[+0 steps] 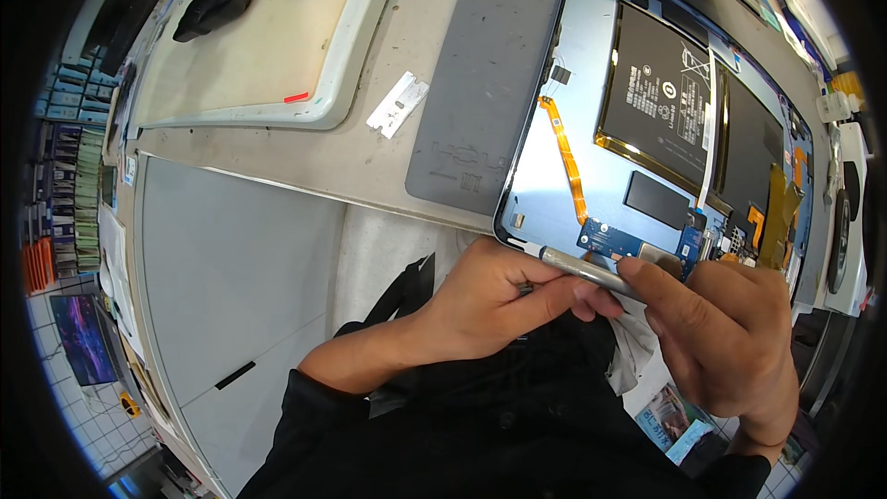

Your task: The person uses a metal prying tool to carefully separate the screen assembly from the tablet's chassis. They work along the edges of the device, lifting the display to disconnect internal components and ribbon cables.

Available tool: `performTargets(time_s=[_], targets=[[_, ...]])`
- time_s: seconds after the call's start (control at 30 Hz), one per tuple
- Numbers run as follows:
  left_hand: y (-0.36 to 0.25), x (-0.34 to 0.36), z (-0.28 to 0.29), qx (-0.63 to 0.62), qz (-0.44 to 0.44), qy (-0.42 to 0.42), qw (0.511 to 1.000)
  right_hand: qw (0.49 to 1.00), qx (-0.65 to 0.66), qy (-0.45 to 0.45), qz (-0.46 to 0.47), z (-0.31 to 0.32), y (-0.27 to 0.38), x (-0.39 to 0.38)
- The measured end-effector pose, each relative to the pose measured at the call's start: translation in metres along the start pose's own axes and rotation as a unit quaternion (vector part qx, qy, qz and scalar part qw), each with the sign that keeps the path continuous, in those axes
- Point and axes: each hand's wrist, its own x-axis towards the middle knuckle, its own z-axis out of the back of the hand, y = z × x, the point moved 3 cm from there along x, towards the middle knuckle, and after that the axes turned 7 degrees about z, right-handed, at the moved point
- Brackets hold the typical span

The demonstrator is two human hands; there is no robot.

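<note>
1. Nearest us, black clothing (443, 434) fills the lower edge, our two hands just beyond it.
2. Our right hand (725, 328) seems to pinch a silver rod (591, 271), index fingertip on top, apparently keeping it along the tablet's lower edge.
3. Our left hand (485, 303) curls by the rod's other end, perhaps for steadiness; what it grasps, we cannot tell.
4. The opened tablet (591, 134) lies to our right, overlapping the grey mat (480, 83), insides up, presumably to keep its parts reachable.
5. Inside, we count two black battery cells (656, 83) and one long orange ribbon (566, 162).
6. Left of the mat, we count one white label (397, 104); on the white-rimmed board (344, 92), one red strip (296, 97).
</note>
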Motion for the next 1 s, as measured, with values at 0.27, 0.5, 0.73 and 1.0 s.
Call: performTargets(time_s=[0.27, 0.5, 0.73, 1.0], targets=[[-0.003, 0.001, 0.0, 0.038, -0.028, 0.003, 0.999, 0.999, 0.02, -0.037, -0.007, -0.005, 0.003, -0.001], [-0.001, -0.002, 0.001, 0.017, 0.028, -0.001, 0.999, 0.998, 0.014, -0.067, -0.001, -0.005, 0.001, -0.004], [-0.032, -0.023, 0.015, 0.196, 0.062, 0.04, 0.978, 0.997, 0.026, -0.073, 0.001, -0.005, -0.002, -0.008], [-0.086, -0.033, 0.022, 0.503, -0.179, -0.236, 0.812, 0.996, 0.012, -0.074, 0.042, 0.002, -0.005, -0.004]])
